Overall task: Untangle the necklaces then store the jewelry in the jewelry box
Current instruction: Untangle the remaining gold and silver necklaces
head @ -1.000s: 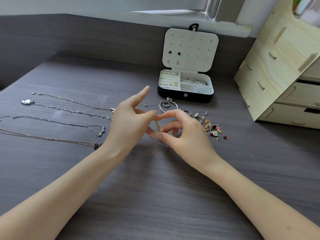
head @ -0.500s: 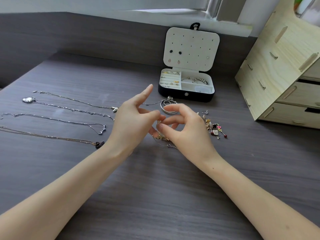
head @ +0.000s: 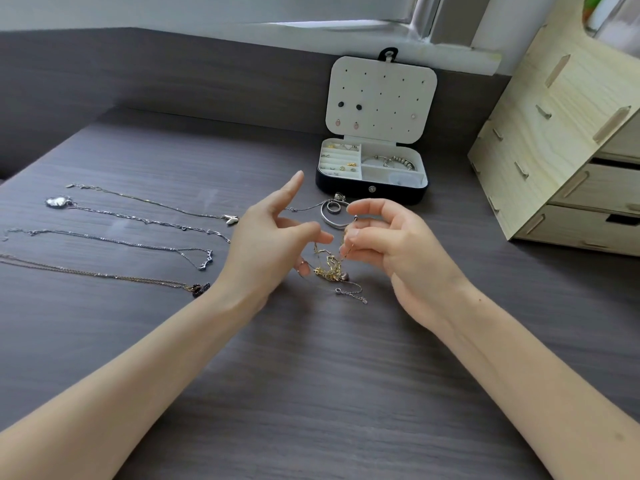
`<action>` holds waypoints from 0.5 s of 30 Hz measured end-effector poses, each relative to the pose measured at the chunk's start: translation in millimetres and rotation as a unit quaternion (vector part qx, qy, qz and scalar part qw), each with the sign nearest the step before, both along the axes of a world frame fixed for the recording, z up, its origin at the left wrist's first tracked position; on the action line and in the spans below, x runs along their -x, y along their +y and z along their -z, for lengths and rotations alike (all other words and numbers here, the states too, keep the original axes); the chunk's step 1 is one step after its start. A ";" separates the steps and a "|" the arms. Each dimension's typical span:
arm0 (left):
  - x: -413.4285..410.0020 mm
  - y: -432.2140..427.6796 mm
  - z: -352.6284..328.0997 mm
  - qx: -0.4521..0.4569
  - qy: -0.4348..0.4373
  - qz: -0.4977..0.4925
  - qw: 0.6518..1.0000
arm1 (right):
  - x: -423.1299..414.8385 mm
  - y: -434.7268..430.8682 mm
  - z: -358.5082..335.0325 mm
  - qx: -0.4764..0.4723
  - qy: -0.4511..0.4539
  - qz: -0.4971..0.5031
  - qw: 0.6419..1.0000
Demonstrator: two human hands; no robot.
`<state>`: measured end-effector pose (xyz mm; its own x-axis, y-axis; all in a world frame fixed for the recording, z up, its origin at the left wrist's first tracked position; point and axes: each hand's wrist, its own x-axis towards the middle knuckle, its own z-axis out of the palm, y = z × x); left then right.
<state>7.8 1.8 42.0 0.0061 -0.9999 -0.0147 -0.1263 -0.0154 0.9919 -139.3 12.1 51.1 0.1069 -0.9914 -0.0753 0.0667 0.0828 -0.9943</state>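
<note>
Both forearms reach in from 6 o'clock over the worktop (head: 311, 393). The right hand (head: 398, 247) curls its fingers, its grip pinching a gold strand raised from the tangled necklaces (head: 330, 270). The left hand (head: 270, 244) points its forefinger toward 1 o'clock, thumb beside the strand. Whether its grip holds anything, I cannot tell. The open jewelry box (head: 372, 195) stands at 12 o'clock.
</note>
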 end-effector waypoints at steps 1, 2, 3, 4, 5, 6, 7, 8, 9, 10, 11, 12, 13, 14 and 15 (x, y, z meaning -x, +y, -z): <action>0.0 0.1 -0.5 -0.006 0.007 0.004 1.000 | 0.2 0.4 -1.8 -0.005 -0.015 -0.008 1.000; -0.1 -0.1 -0.9 -0.013 0.015 0.008 1.000 | 0.3 0.6 -4.0 -0.008 -0.025 -0.016 1.000; -0.3 -0.2 -1.6 -0.020 0.025 0.012 0.999 | 0.5 0.6 -6.6 -0.008 -0.028 -0.022 0.999; -0.7 0.0 -2.5 -0.026 0.032 0.015 0.999 | 0.4 0.3 -9.5 -0.008 -0.025 -0.024 0.999; -1.0 0.4 -3.5 -0.030 0.037 0.016 0.999 | 0.3 -0.4 -12.4 -0.008 -0.019 -0.025 0.999; -1.3 0.7 -4.5 -0.032 0.039 0.016 0.999 | 0.1 -1.2 -15.6 -0.011 -0.015 -0.026 0.999; -1.6 1.2 -5.9 -0.032 0.038 0.016 0.999 | 0.0 -2.4 -18.8 -0.014 -0.010 -0.028 0.999; -1.7 1.4 -7.0 -0.034 0.035 0.016 0.999 | 0.0 -3.7 -22.3 -0.019 -0.006 -0.030 0.999; -2.0 1.5 -7.6 -0.037 0.032 0.019 0.999 | 0.2 -5.5 -25.9 -0.025 -0.003 -0.033 0.999; -1.9 1.1 -7.7 -0.042 0.030 0.024 0.998 | 0.4 -7.2 -29.7 -0.031 0.000 -0.036 0.999; -2.2 0.6 -7.1 -0.048 0.027 0.030 0.998 | 0.8 -8.9 -33.3 -0.035 0.003 -0.041 0.999; -2.5 -0.3 -5.9 -0.053 0.019 0.036 0.998 | 1.1 -10.6 -36.5 -0.036 0.011 -0.045 0.998; -3.2 -1.4 -4.4 -0.057 0.007 0.042 0.997 | 1.7 -12.0 -39.5 -0.034 0.021 -0.047 0.998; -4.1 -2.8 -2.3 -0.058 -0.014 0.047 0.997 | 2.4 -13.1 -42.3 -0.030 0.032 -0.047 0.998; -4.9 -3.9 -0.4 -0.056 -0.042 0.053 0.996 | 3.6 -14.1 -44.9 -0.026 0.039 -0.046 0.998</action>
<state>12.7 -2.1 42.4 -0.0929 -0.9871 -0.1304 -0.2151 -0.1080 0.9706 -142.9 -2.0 96.0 0.1884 -0.9724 -0.1374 -0.0219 0.1357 -0.9905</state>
